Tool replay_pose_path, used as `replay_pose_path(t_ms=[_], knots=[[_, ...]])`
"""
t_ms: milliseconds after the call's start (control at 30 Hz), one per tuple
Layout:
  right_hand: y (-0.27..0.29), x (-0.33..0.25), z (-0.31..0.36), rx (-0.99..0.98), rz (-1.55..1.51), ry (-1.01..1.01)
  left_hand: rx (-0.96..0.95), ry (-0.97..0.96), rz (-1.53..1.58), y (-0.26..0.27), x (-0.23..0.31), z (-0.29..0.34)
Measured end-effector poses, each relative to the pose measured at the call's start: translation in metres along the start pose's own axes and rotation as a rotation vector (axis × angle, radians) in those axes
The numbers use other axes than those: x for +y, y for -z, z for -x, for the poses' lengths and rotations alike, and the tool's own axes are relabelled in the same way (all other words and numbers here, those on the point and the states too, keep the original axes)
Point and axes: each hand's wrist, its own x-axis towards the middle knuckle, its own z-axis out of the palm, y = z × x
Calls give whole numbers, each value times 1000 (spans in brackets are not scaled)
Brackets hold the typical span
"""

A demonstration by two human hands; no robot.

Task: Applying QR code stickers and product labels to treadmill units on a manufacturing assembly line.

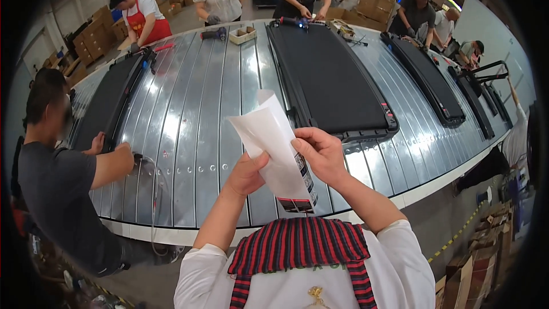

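Note:
My left hand (247,173) and my right hand (320,151) both grip a white sheet (273,137) with a printed black label strip along its lower edge. The sheet is bent upward and held over the near edge of a wide conveyor of metal slats (194,114). My right thumb and fingers pinch the sheet's right side; my left hand holds it from below. A flat black treadmill deck (331,77) lies on the slats just beyond my hands.
Another black deck (111,103) lies at left, where a person in a dark shirt (63,183) handles a cable. More decks (429,77) lie at right. Several people stand along the far side. A power drill (214,34) and a small box (242,35) rest on the slats.

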Motion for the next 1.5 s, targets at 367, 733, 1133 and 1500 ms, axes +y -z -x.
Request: replay_pose_path(t_ms=[367, 733, 1133, 1500], knots=[[31, 6, 8, -44, 154, 8, 112, -44, -58, -14, -22, -2], [76, 7, 34, -124, 34, -57, 38, 73, -51, -31, -48, -16], [114, 26, 49, -107, -508, -332, 31, 119, -55, -44, -74, -35], [158, 36, 18, 451, -88, 30, 668, -9, -339, -34, -93, -92]])
